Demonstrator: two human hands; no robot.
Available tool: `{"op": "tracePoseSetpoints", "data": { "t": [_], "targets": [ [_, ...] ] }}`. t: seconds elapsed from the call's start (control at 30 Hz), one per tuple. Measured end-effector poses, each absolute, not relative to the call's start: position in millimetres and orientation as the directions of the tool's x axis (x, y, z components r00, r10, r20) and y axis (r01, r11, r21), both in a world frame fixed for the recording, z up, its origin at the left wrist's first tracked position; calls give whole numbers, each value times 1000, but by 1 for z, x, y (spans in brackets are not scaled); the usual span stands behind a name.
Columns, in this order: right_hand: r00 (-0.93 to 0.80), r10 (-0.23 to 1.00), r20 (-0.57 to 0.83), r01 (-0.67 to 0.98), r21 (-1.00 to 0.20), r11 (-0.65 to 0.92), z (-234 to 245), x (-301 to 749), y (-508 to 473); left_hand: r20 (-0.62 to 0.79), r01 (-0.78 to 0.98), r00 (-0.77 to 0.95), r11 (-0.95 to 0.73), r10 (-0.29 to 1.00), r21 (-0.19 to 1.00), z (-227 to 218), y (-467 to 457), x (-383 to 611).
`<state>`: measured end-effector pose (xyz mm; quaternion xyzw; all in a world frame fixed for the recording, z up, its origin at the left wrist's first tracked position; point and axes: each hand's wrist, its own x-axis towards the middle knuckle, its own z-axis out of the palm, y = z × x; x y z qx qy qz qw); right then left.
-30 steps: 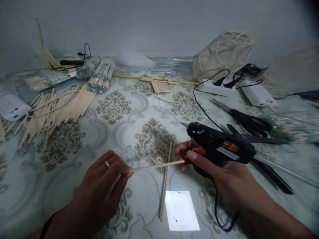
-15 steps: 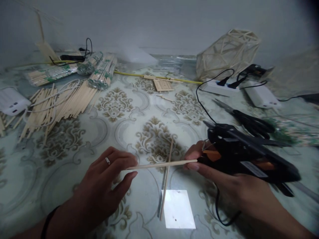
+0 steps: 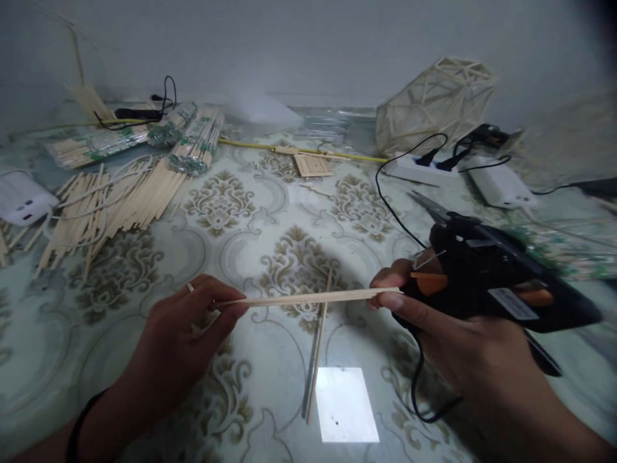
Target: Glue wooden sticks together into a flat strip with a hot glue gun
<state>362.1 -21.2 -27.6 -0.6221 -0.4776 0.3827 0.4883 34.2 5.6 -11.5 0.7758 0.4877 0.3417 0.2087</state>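
Observation:
A pale, thin wooden stick (image 3: 308, 298) stretches level between my two hands, above the table. My left hand (image 3: 187, 321), with a ring and a dark wristband, pinches its left end between thumb and fingers. At the other end, the thumb and fingers of my right hand (image 3: 448, 334) grip it too. That same hand also holds a black hot glue gun (image 3: 486, 270) with an orange trigger, its body pointing off to the right. Below, a second wooden stick (image 3: 317, 360) lies on the patterned tabletop, crossing under the held one.
Loose sticks (image 3: 139, 199) and wrapped stick bundles (image 3: 197, 141) lie at the left. Behind the glue gun are scissors (image 3: 427, 204), a white power strip (image 3: 419, 168) and a stick-built frame (image 3: 434, 103). The gun's black cord (image 3: 417, 379) loops near my right hand.
My left fingers have closed on the left end of the stick. Both hands have risen slightly, and my right hand with the glue gun has shifted right.

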Motion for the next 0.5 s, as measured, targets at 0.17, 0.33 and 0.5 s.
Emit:
{"op": "tracePoseSetpoints", "data": {
  "t": [0.17, 0.33, 0.5],
  "targets": [
    [281, 959, -28, 232, -968, -96, -27, 358, -19, 227, 629, 277, -355, 933, 692, -11, 3, 33],
    [252, 966, -53, 244, -963, -116, -24, 357, -20, 117, 601, 233, -237, 965, 764, -18, -1, 30],
    [259, 964, -67, 270, -953, -139, -21, 355, -17, -6, 556, 273, -153, 962, 817, -14, -1, 37]
  ]
}}
